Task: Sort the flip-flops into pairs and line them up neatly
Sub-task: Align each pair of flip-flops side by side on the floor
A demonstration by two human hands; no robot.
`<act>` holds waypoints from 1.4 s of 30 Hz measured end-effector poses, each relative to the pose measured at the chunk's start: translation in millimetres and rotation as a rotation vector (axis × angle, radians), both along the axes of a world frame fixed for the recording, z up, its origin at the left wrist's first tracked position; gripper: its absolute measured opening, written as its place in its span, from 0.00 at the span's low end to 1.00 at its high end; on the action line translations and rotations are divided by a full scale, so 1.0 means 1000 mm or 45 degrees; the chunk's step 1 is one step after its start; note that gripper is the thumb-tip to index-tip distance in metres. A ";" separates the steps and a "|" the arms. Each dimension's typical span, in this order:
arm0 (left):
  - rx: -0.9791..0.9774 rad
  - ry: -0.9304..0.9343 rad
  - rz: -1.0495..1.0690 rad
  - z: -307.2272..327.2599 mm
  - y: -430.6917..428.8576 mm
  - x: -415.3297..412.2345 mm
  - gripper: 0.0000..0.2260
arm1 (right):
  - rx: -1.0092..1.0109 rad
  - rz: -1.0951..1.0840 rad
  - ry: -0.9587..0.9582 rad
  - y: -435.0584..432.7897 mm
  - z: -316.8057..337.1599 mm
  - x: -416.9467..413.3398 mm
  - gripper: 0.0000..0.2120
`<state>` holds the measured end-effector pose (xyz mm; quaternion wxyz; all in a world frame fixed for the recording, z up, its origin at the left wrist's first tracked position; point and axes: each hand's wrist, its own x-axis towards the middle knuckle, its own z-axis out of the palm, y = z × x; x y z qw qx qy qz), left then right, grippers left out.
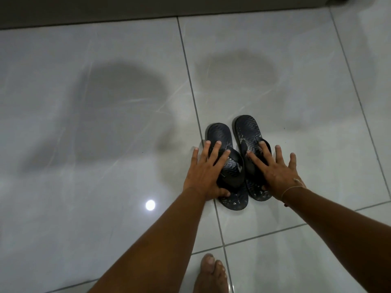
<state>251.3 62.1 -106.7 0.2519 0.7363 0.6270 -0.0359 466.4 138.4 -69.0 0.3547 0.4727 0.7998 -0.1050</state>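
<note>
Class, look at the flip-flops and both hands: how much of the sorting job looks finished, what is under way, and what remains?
Done: two matching dark flip-flops sit side by side on the tiled floor, the left flip-flop beside the right flip-flop. In hand: the left hand and right hand rest flat on their straps. Left: evening them up, since the right flip-flop sits further forward. No other flip-flops are in view.

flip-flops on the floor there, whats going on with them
A person is bending over a pair of dark flip-flops on the white tiled floor. The left hand presses on the left flip-flop, the right hand on the right flip-flop. The two lie side by side, almost touching, the right one set slightly farther forward. A bare foot shows below.
</note>
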 end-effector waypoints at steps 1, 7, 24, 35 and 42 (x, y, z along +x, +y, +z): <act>0.028 -0.039 0.027 0.003 -0.002 0.001 0.55 | 0.009 -0.028 0.011 -0.005 0.003 -0.003 0.58; -0.042 -0.181 0.260 0.034 -0.079 -0.083 0.41 | 0.114 -0.082 0.191 -0.089 0.027 -0.063 0.58; -0.505 0.550 0.722 0.067 -0.400 -0.585 0.47 | -0.365 0.338 0.815 -0.318 -0.029 -0.533 0.50; -0.415 0.494 0.551 0.015 -0.407 -0.608 0.47 | -0.302 0.393 0.687 -0.361 -0.057 -0.597 0.55; -0.369 0.461 0.573 0.008 -0.416 -0.615 0.49 | -0.280 0.394 0.667 -0.365 -0.066 -0.605 0.55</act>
